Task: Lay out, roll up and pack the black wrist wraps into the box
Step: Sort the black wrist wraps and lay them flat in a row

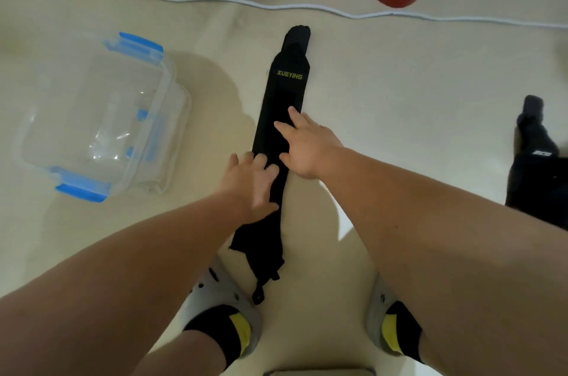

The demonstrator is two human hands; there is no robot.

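So you've got one black wrist wrap stretched out flat on the floor, lying lengthwise away from you, and the clear box with blue clips sits open well off to the wrap's left. Your left hand is pressed on the wrap's near half, fingers spread and flat, not gripping anything. Your right hand is just beyond it on the wrap, also flat with fingers apart, smoothing. A second wrap lies well off to the first wrap's right, bunched up I think, though it's dark and cut off at the edge so hard to say.

Looks like you're still on the laying-out bit. Watch the near end: it's crumpled and the thumb loop trails loose toward your shoes. If you start rolling from there with that fold in it, the roll will probably go lopsided and may pop open in the box.
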